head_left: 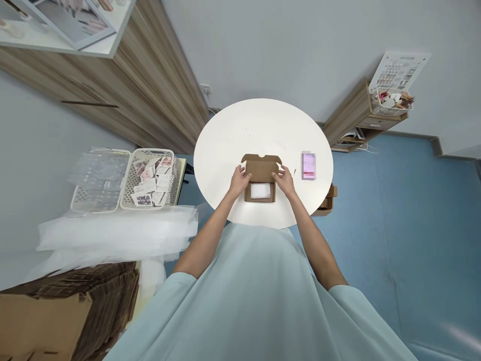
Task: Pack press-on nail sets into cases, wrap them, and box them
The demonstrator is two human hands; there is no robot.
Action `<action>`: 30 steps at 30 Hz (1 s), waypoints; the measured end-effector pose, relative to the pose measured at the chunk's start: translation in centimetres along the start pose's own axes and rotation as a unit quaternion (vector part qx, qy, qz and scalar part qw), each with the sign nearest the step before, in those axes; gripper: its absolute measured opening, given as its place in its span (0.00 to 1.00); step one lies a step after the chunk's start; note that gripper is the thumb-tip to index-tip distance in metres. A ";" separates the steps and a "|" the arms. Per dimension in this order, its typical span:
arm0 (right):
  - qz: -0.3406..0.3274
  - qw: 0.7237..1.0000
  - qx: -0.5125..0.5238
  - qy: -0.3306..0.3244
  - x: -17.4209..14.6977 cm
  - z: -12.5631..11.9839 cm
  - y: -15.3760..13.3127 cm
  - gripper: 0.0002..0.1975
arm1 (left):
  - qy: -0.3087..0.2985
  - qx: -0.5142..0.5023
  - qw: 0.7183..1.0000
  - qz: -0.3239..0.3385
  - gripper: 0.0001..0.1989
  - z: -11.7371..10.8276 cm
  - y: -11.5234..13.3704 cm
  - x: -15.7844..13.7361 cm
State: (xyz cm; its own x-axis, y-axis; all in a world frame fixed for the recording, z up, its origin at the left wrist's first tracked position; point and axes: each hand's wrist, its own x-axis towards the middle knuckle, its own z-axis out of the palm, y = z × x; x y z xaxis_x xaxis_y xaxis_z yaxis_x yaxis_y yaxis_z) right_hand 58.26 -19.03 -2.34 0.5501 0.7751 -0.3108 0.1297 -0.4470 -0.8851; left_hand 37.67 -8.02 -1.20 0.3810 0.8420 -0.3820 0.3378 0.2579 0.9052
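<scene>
A small brown cardboard box (262, 171) rests on the white oval table (259, 120), its lid raised and its tuck flaps spread. Inside lies a white wrapped packet (260, 191), which fills most of the box's base. My left hand (239, 181) grips the left side of the lid, thumb on its inner face. On the opposite side, my right hand (284, 180) holds the lid's right edge with its thumb also inward. The undersides of the fingers are partly hidden. To the right of my right hand lies a pinkish, blurred-out phone-like rectangle (308, 166).
At left stand a white basket of small packets (150, 183) and another holding clear plastic packaging (103, 175). White wrapping sheets (120, 233) and stacked flat cardboard (108, 301) lie nearer. An open carton (326, 203) stands beyond the table's right edge, below a wooden cabinet (347, 115).
</scene>
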 end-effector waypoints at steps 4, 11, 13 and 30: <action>-0.034 0.999 0.004 0.002 -1.4 -0.4 -0.2 0.38 | 0.001 -0.019 0.999 0.042 0.40 -0.1 -0.8 -0.9; -0.086 0.995 -0.059 0.001 -4.9 0.3 1.1 0.37 | 0.011 -0.002 0.998 0.067 0.43 0.3 -3.5 -4.1; -0.098 0.991 -0.085 -0.002 -6.0 0.5 1.5 0.38 | 0.008 0.023 0.996 0.083 0.44 0.3 -4.3 -5.0; -0.128 0.971 -0.201 -0.014 -12.9 -0.6 0.2 0.31 | 0.009 0.203 0.967 0.154 0.31 -1.2 -3.8 -11.7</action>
State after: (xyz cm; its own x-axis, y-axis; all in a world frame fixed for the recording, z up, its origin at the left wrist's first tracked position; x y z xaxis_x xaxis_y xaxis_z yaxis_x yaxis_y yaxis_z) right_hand 51.74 -29.40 1.67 0.4360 0.8929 -0.1125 0.5736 -0.3720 -0.7298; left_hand 30.89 -18.30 0.03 0.5033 0.8584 -0.0992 0.5217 -0.2103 0.8268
